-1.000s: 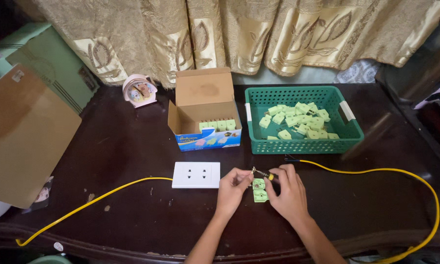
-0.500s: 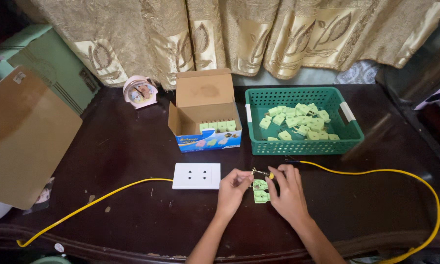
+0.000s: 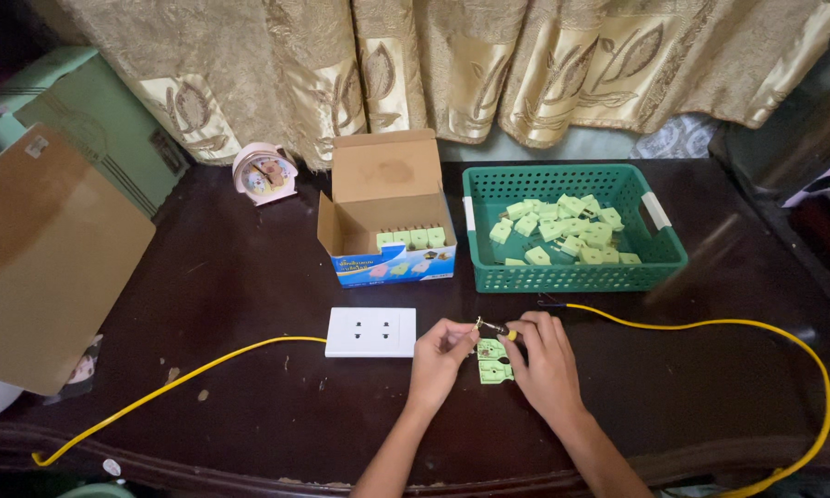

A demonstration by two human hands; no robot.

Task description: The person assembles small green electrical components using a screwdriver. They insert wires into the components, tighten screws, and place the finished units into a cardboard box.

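Lying on the dark worktop (image 3: 249, 304) near the person, a green plug piece (image 3: 493, 361) sits between both hands. Left hand (image 3: 440, 358) pinches its left edge; right hand (image 3: 546, 362) grips a yellow-handled probe (image 3: 496, 328) touching it. Farther off, a green basket (image 3: 662, 242) holds many green pieces; an open cardboard box (image 3: 387, 217) holds a row.

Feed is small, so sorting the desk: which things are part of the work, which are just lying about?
In use: left hand, right hand, green plug, yellow wire, white socket, green basket, open box.
Lying about: clock, cardboard.
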